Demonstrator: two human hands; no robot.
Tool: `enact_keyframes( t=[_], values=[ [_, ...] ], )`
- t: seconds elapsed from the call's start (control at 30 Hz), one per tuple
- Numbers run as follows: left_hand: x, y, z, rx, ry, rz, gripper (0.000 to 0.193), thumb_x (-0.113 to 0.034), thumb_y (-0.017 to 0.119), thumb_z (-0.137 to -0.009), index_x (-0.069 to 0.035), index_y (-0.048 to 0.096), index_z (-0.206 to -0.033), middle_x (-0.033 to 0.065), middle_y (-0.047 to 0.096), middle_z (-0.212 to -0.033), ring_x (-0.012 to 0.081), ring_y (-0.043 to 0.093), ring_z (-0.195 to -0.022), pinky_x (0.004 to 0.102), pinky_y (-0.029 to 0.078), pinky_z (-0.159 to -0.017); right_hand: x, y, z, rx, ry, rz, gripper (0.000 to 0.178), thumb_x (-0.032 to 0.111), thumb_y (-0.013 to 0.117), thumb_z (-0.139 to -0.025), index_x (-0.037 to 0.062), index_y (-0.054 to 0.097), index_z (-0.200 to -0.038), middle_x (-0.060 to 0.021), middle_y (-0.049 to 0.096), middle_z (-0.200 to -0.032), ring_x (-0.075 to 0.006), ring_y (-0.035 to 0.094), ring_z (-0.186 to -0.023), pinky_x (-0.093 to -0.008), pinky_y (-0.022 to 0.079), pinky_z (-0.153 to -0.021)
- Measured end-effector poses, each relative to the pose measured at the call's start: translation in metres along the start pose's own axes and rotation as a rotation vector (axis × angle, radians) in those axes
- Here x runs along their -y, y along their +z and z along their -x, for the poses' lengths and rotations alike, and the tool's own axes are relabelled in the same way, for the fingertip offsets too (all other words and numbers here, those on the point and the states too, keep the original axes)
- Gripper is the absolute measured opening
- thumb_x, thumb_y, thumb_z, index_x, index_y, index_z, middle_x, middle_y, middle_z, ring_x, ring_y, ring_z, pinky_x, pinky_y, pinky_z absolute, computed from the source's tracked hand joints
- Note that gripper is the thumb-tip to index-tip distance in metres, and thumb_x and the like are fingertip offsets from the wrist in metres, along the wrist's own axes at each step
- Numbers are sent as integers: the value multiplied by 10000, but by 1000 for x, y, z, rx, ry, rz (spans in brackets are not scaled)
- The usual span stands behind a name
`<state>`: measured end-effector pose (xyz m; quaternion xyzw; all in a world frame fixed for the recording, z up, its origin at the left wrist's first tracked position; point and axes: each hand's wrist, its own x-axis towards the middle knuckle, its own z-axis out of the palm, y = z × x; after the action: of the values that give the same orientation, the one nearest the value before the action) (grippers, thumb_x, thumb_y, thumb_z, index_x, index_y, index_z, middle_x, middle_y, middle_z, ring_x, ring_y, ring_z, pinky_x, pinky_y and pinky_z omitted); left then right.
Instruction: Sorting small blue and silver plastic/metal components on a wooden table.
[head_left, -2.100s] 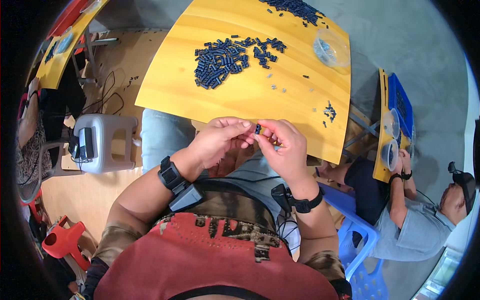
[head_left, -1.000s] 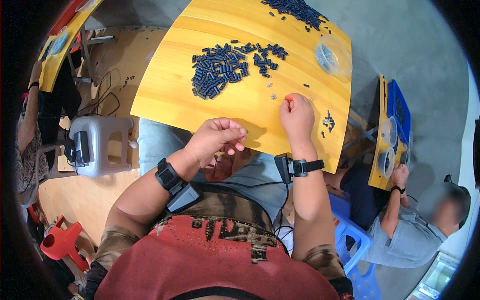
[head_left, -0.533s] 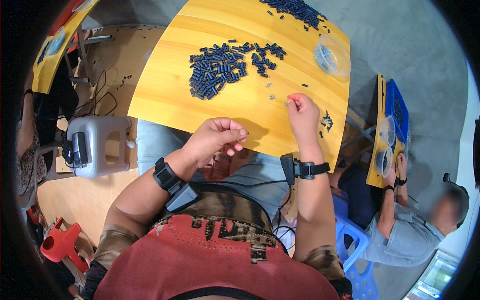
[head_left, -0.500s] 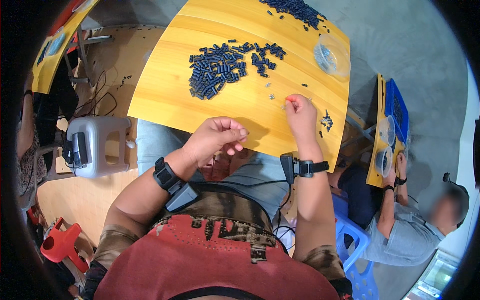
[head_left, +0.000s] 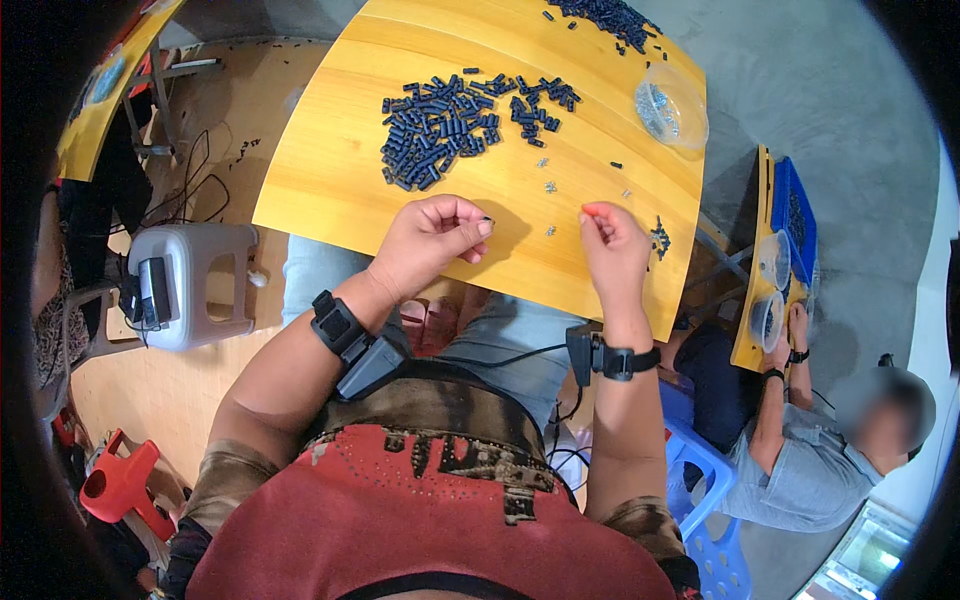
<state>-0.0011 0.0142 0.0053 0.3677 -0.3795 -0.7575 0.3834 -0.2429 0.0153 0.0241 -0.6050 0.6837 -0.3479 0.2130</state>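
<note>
My left hand is over the near edge of the yellow table, thumb and forefinger pinched on a small dark piece that barely shows at the tips. To its right, my right hand is held low above the table, its fingertips closed together; anything between them is too small to make out. Between and beyond the hands lie little clusters of shiny metal bits. Beside my right hand is a small heap of dark pieces with metal parts. A large pile of short black cylindrical pieces lies beyond my left hand.
A clear round tub of small metal parts stands at the table's right edge. More black pieces lie at the far end. At right, a co-worker sits by another table with a blue tray. A grey stool stands at left.
My left hand has moved forward over the table edge, and its fingers have closed into a pinch. My right hand has drawn back slightly toward me, uncovering metal bits on the table.
</note>
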Motion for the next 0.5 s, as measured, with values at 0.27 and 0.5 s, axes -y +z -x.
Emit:
enact_keyframes(
  t=[0.27,0.5],
  values=[
    [1,-1,-1,-1,2,29,126,-130,602,-869,-9,607,-906,42,620,-787,99,585,-697,227,487,-636,19,11,18,113,-237,107,109,25,627,-739,1,613,-844,-132,580,-769,-263,587,-696,-329,477,-607],
    [2,-3,-2,28,-8,49,125,-118,612,-861,-3,603,-909,43,621,-782,99,591,-688,223,493,-634,20,15,9,171,-268,249,80,46,627,-729,7,586,-786,-137,573,-772,-295,573,-709,-362,471,-619]
  ],
)
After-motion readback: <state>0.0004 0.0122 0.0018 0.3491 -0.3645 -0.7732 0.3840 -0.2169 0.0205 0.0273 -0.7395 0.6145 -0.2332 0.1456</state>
